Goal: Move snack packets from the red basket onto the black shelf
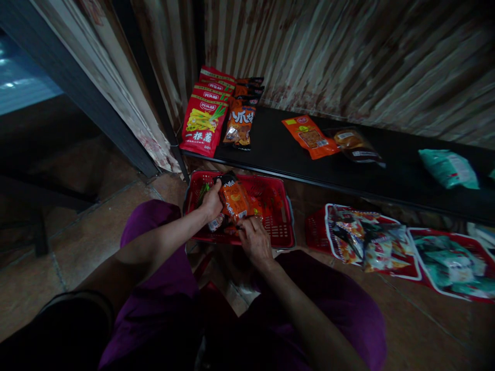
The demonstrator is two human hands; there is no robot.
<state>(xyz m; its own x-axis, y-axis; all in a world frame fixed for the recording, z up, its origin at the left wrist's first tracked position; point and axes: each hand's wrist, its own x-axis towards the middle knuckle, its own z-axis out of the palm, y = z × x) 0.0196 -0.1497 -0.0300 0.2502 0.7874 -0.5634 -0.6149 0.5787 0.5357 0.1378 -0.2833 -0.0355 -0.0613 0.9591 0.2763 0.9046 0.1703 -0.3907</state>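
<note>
A red plastic basket [276, 226] sits on the floor in front of my knees with several snack packets in it. My left hand [212, 202] is closed on an orange snack packet [234, 200], holding it just above the basket. My right hand [253, 238] reaches into the basket's near side with its fingers curled on packets there; what it grips is hidden. On the low black shelf [270, 149] behind the basket stand a row of red packets [204, 119] and a row of orange-black packets [240, 123].
Further along the shelf lie an orange packet [309, 136], a clear brown packet [352, 144] and a green packet [448, 167]. Two more red baskets [320, 226] [483, 255] full of packets sit on the tiled floor at right. A dark frame [77, 87] stands at left.
</note>
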